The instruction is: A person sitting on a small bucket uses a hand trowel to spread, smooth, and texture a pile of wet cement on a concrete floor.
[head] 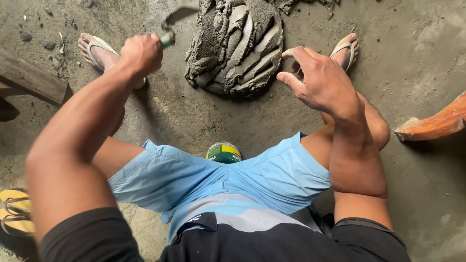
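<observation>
Left hand (141,52) clenched around green-handled trowel (171,30), blade blurred, by grey wet mortar heap (236,46). Right hand (318,80) released, fingers spread. Green-yellow round tin (224,152) half hidden between legs, contents unseen.

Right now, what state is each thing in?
left hand: fisted around a green-handled trowel, blade blurred
right hand: open, holding nothing, above the floor
mortar pile: wet, heaped, scored with ridges
green tin: on the floor between the legs
brick: lying flat
</observation>
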